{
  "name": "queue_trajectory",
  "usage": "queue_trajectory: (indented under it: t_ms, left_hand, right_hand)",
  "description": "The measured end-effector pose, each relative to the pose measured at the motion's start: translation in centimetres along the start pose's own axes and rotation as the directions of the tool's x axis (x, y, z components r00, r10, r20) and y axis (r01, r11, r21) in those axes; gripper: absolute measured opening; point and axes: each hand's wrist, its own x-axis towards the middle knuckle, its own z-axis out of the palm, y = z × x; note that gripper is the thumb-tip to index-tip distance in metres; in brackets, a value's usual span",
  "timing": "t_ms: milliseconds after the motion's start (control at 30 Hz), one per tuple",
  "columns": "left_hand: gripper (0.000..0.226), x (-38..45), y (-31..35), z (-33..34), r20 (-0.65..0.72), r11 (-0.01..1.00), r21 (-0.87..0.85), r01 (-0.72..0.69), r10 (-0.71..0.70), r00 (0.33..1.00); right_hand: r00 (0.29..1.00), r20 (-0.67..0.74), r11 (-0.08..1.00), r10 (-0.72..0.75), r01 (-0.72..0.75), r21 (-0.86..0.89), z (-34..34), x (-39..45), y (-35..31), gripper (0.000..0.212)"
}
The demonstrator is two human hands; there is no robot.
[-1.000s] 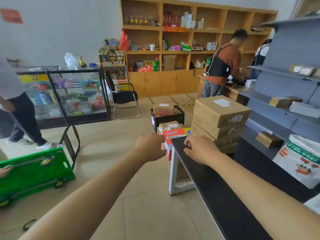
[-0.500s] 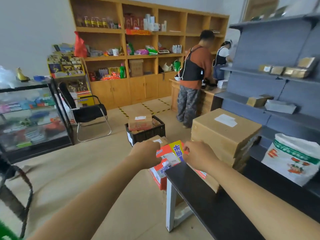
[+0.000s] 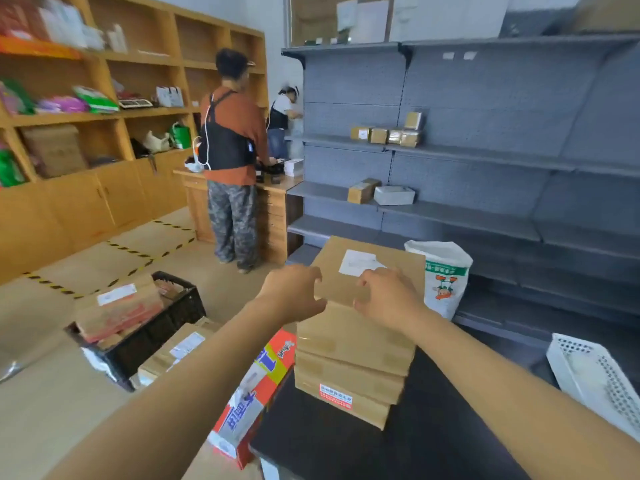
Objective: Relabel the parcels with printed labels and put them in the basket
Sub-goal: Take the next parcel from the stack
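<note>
Stack (image 3: 349, 362): brown cardboard parcels piled on the black table (image 3: 408, 441), centre of frame. Top parcel (image 3: 374, 271) carries a white label (image 3: 358, 262) on its lid; the lowest visible parcel shows a red-bordered sticker (image 3: 335, 396) on its near side.

Left hand (image 3: 292, 292): centre of frame, at the top parcel's left near corner. Fingers curled and slightly apart, claw-like, tips at the parcel's edge; whether they grip it cannot be told.

Right hand (image 3: 388, 296): just right of the left hand, over the top parcel's near edge. Fingers curled and parted, tips on or just above the lid beside the label; contact cannot be told.

Red box (image 3: 252, 393): printed carton, tilted, against the table's left edge, lower centre.

Basket (image 3: 180, 306): black crate on the floor, left of centre, holding a labelled parcel (image 3: 119, 308) with red print. Another labelled parcel (image 3: 176, 351) lies on the floor just beside it.

White sack (image 3: 443, 275): printed, upright, right of the stack.

White tray (image 3: 595, 379): perforated, right edge of frame, on the table.

Grey shelving (image 3: 485, 150): upper right, a few small parcels on its shelves.

Wooden shelves (image 3: 104, 98): upper left, assorted goods.

Person (image 3: 232, 157): orange top, back turned, at a wooden desk, upper centre.
</note>
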Motion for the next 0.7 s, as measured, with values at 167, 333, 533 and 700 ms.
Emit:
queue_trajectory:
  t_ms: [167,333,533,700]
  left_hand:
    - [0.055,4.4,-1.6,0.7,0.065,0.995,-0.004,-0.099,0.099,0.993]
    - [0.071,7.1,-2.3,1.7,0.219,0.985,0.0,-0.171,0.167,0.961]
    - [0.089,7.9,-3.0,3.8,0.378,0.975,-0.113,-0.193,0.222,0.899]
    - [0.083,7.7,-3.8,4.2,0.358,0.961,-0.208,-0.181,0.247,0.9]
  right_hand:
    - [0.992,0.028,0.991,0.125,-0.123,-0.056,-0.3,2.3,0.8,0.049]
    - [0.947,0.11,0.952,0.301,-0.292,-0.095,-0.2,2.0,1.3,0.07]
    - [0.821,0.309,0.866,0.48,-0.5,-0.017,0.7,0.1,2.0,0.108]
    - [0.801,0.292,0.82,0.523,-0.566,0.084,2.5,-0.7,1.9,0.103]
